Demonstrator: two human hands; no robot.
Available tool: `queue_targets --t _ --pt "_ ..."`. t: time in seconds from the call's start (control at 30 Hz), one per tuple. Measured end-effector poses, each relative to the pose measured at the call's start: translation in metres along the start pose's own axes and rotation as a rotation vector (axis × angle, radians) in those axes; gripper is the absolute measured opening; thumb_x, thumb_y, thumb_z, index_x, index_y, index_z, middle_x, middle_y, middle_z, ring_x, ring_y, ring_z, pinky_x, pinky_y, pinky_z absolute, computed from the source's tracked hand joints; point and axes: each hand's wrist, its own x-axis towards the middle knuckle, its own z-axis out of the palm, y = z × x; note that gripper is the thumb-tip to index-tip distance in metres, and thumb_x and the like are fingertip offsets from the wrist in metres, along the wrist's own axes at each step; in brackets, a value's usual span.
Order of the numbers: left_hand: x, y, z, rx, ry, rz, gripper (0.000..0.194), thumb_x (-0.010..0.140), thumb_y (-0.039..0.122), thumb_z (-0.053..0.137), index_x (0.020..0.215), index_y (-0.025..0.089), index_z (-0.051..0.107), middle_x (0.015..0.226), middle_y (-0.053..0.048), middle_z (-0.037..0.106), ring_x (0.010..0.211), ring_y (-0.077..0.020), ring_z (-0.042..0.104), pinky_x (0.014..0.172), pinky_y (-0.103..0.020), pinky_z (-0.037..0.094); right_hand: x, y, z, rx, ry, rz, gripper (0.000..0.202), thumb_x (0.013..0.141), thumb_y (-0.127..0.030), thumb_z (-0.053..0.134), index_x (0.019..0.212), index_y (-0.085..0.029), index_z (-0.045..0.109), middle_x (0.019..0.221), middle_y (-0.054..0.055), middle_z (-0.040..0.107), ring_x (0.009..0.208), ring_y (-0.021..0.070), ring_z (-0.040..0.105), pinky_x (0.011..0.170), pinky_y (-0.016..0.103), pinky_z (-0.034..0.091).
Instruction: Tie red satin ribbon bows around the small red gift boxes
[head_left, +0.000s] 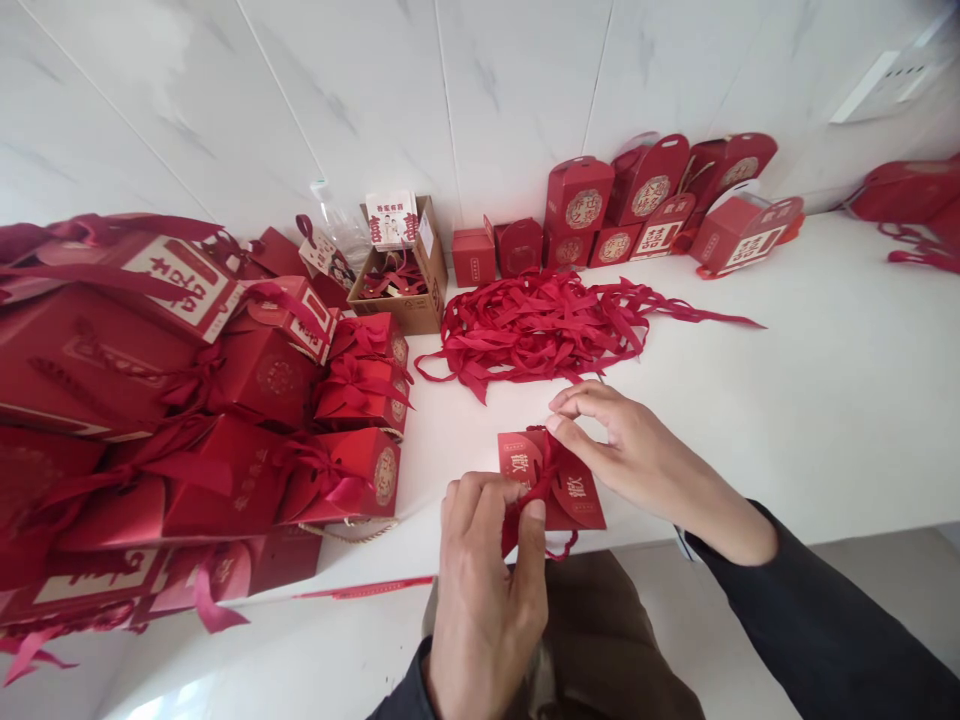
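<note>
A small red gift box (577, 497) with gold lettering lies at the table's front edge, close to my body. Red ribbon (550, 462) runs across its top, and a twisted red cord shows at its near side. My left hand (491, 560) is closed on the ribbon at the box's near left, thumb and fingers pinching it. At the far side, my right hand (619, 430) has thumb and forefinger brought together at the ribbon's upper end. Beyond the box lies a heap of loose red ribbons (544, 325).
Finished-looking red gift boxes with bows (349, 475) are stacked on the left. An open cardboard box (418, 318) holds small tags by the wall. Several red boxes (581, 195) stand along the wall, and a red bag (911, 195) lies far right on the white table (840, 400).
</note>
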Motion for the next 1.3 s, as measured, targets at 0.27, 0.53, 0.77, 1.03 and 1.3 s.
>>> queue_targets --t 0.27,0.53,0.77,1.03,1.3 --pt "0.002 -0.002 0.001 -0.059 -0.017 -0.036 0.016 0.107 0.018 0.045 0.096 0.023 0.056 0.093 0.0 0.056 0.089 -0.017 0.052 0.08 -0.031 0.042 -0.002 -0.007 -0.008 0.168 -0.134 -0.029 0.025 0.106 -0.047 0.051 0.098 -0.027 0.063 0.114 0.002 0.068 0.106 0.0216 0.064 0.086 0.032 0.05" --pt "0.003 -0.002 0.002 -0.05 -0.005 -0.015 0.014 0.105 0.015 0.048 0.099 0.023 0.057 0.097 -0.002 0.058 0.092 -0.0186 0.053 0.081 -0.032 0.043 -0.003 -0.006 -0.009 0.019 -0.014 0.094 0.038 0.103 -0.058 0.051 0.089 -0.025 0.063 0.09 0.001 0.071 0.084 0.0216 0.066 0.077 0.034 0.048" --pt "0.001 -0.002 0.002 -0.036 -0.026 -0.013 0.016 0.104 0.014 0.047 0.097 0.023 0.057 0.097 -0.002 0.059 0.092 -0.0191 0.053 0.082 -0.033 0.043 0.0 -0.013 -0.002 -0.015 -0.093 0.02 0.026 0.102 -0.039 0.053 0.084 -0.024 0.064 0.088 0.002 0.07 0.077 0.0205 0.065 0.069 0.033 0.047" --pt "0.001 -0.003 0.001 -0.036 -0.02 -0.012 0.016 0.104 0.015 0.047 0.095 0.023 0.057 0.095 -0.002 0.059 0.09 -0.0193 0.053 0.08 -0.032 0.043 -0.003 -0.009 -0.007 -0.033 -0.125 0.086 0.034 0.103 -0.049 0.049 0.081 -0.025 0.056 0.072 -0.002 0.058 0.063 0.0178 0.054 0.058 0.031 0.04" --pt "0.0 -0.002 0.004 -0.017 -0.019 -0.009 0.017 0.104 0.015 0.047 0.094 0.023 0.058 0.094 -0.003 0.061 0.089 -0.0202 0.054 0.079 -0.033 0.044 -0.001 -0.009 -0.007 0.047 -0.16 0.082 0.027 0.103 -0.042 0.051 0.09 -0.025 0.067 0.086 0.001 0.072 0.072 0.0198 0.063 0.061 0.03 0.046"
